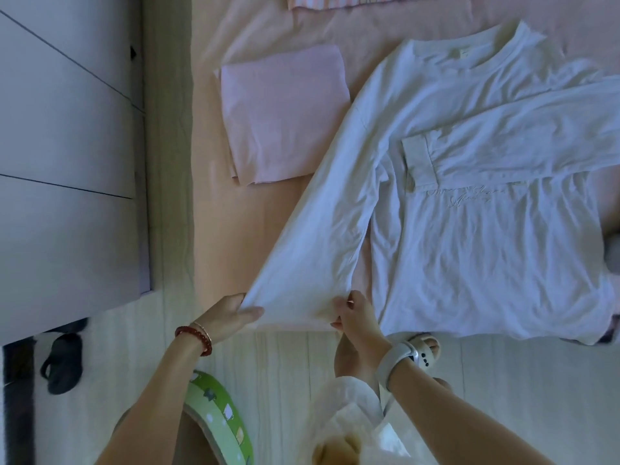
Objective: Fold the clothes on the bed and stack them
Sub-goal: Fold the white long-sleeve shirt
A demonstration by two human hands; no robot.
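Note:
A white long-sleeved shirt point(469, 182) lies spread face up on the pink bed point(221, 229), its collar toward the far side. One sleeve is folded across the chest. The other sleeve point(312, 250) stretches toward the bed's near edge. My left hand point(231, 312) pinches the cuff's left corner, and my right hand point(355, 313) pinches its right corner. A folded pale pink garment point(281, 112) lies left of the shirt.
A striped pink pillow or cloth point(369, 0) sits at the bed's far edge. A grey cabinet point(67, 146) stands on the left. On the pale floor are a dark slipper point(62, 362), a green round object point(218, 417), and my sandalled foot point(422, 347).

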